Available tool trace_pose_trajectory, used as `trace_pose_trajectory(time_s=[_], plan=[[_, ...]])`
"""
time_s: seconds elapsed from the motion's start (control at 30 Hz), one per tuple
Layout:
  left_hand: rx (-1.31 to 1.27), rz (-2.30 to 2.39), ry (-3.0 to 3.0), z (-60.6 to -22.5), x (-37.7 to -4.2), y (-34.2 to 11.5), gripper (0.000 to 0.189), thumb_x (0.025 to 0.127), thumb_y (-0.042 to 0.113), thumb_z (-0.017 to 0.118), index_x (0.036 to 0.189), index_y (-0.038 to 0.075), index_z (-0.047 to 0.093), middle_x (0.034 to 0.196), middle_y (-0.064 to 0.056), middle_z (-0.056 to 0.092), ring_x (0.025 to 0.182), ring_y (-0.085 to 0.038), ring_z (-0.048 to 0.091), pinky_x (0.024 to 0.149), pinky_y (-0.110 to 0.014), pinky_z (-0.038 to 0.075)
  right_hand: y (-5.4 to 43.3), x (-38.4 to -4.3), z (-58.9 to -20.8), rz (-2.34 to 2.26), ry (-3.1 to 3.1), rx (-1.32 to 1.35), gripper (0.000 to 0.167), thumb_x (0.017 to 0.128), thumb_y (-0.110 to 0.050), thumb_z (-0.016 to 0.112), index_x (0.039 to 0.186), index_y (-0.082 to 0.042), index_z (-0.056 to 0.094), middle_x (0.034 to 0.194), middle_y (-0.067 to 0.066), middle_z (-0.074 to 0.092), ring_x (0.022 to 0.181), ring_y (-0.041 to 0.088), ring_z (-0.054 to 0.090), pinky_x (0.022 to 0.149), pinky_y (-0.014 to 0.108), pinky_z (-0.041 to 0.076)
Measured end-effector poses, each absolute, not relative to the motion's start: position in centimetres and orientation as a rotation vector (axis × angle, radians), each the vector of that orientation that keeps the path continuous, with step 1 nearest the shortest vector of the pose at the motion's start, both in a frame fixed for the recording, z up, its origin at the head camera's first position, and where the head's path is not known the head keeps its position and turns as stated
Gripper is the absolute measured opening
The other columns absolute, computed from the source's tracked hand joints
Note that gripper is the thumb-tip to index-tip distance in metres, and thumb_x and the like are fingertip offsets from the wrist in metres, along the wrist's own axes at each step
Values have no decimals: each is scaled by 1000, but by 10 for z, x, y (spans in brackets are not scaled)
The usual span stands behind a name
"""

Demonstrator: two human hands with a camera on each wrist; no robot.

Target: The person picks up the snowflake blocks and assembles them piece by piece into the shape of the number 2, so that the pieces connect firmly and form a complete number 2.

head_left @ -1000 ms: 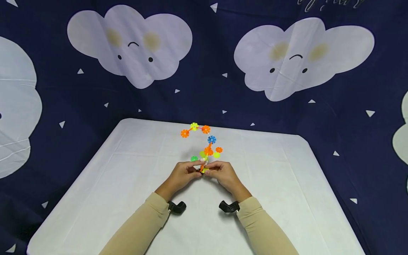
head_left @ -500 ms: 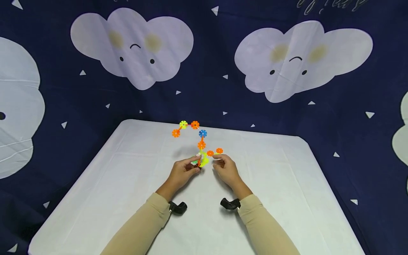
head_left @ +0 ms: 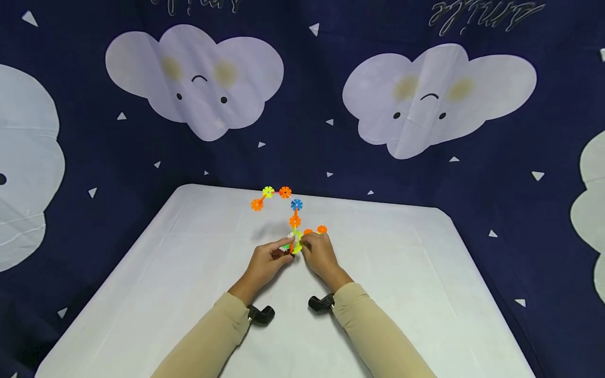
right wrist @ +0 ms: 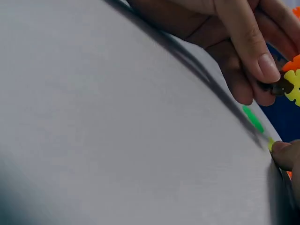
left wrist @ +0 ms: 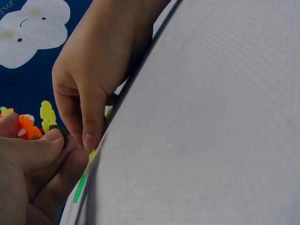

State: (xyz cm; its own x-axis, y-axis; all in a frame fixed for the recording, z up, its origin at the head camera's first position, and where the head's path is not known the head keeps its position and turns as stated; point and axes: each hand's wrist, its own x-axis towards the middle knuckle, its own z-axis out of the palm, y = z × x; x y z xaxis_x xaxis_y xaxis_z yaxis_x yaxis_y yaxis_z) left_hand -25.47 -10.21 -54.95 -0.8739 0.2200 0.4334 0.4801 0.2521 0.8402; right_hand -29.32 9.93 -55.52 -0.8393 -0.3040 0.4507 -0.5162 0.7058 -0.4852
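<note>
A chain of slotted snowflake discs [head_left: 295,221], orange, blue and yellow, arches up from my left hand [head_left: 267,265]. That hand pinches the chain's lower end between thumb and fingers, at a dark brown disc [right wrist: 282,86] joined to a yellow disc [right wrist: 294,86]. My right hand [head_left: 321,257] reaches down to the table just right of the chain, fingers curled. In the left wrist view its thumb tip lies at a loose yellow disc [left wrist: 92,156]. Whether the fingers grip that disc is hidden.
Loose orange discs [head_left: 322,229] lie just beyond my right hand. A loose green disc [right wrist: 253,119] lies flat below my left hand. The white table [head_left: 402,315] ends at the back before a dark blue cloth [head_left: 312,79] printed with clouds.
My right hand has let go of the chain, moved aside, then come down to the loose discs. My left hand still holds the chain, whose arch has shifted left.
</note>
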Motion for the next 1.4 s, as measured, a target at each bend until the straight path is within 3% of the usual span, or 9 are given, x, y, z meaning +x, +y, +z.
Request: trace_pose_trajectory(time_s=[0.23, 0.33, 0.5, 0.77, 0.97, 1.13, 1.27, 1.4], plan=[[-668, -1665, -2309, -552, -254, -102, 48, 88, -4, 83, 133, 9, 75, 132, -14, 70, 83, -15, 72, 73, -27, 61, 107, -284, -555, 1118, -2589, 559, 8, 89, -1, 83, 95, -6, 81, 100, 2, 61, 89, 19, 58, 78, 35, 52], [-654, -1657, -2318, -551, -253, -101, 49, 87, -4, 83, 133, 10, 75, 131, -13, 70, 82, -14, 72, 72, -27, 61, 113, -277, -554, 1243, -2526, 561, 6, 91, -2, 83, 97, -4, 81, 103, 2, 61, 85, 17, 59, 73, 30, 53], [-630, -1649, -2318, -552, -251, -101, 50, 85, -5, 85, 132, 11, 76, 125, -11, 73, 79, -14, 72, 70, -28, 61, 123, -261, -552, 1521, -2419, 536, 14, 96, -2, 78, 109, 0, 80, 117, 5, 67, 102, 22, 66, 86, 29, 58], [-653, -1674, -2300, -552, -252, -100, 51, 85, -6, 85, 132, 11, 76, 129, -9, 72, 82, -15, 72, 72, -28, 61, 131, -243, -549, 1791, -2317, 561, 20, 102, 1, 68, 120, 3, 77, 128, 11, 68, 122, 31, 62, 100, 27, 53], [-690, -1700, -2295, -552, -252, -100, 48, 87, -4, 84, 132, 10, 75, 128, -8, 73, 82, -17, 71, 71, -27, 60, 132, -241, -550, 1967, -2157, 621, 20, 97, 2, 74, 117, 6, 76, 127, 20, 67, 120, 34, 63, 99, 26, 54], [-712, -1717, -2300, -554, -252, -100, 48, 87, -2, 84, 133, 10, 75, 130, -8, 72, 82, -16, 71, 72, -27, 60, 133, -241, -551, 2094, -2055, 573, 25, 92, 7, 79, 116, 9, 74, 124, 24, 65, 107, 25, 66, 90, 26, 58], [-704, -1723, -2310, -553, -251, -100, 49, 87, -2, 84, 133, 10, 75, 133, -8, 70, 82, -16, 71, 72, -26, 60, 134, -241, -551, 2161, -1982, 557, 29, 90, 14, 76, 119, 12, 72, 127, 28, 63, 103, 22, 65, 87, 27, 60], [-690, -1737, -2320, -553, -251, -99, 48, 86, -4, 83, 133, 7, 74, 132, -9, 70, 83, -21, 71, 73, -27, 60, 135, -242, -552, 2183, -1948, 557, 32, 90, 19, 72, 120, 12, 71, 130, 28, 63, 107, 24, 65, 91, 29, 59]])
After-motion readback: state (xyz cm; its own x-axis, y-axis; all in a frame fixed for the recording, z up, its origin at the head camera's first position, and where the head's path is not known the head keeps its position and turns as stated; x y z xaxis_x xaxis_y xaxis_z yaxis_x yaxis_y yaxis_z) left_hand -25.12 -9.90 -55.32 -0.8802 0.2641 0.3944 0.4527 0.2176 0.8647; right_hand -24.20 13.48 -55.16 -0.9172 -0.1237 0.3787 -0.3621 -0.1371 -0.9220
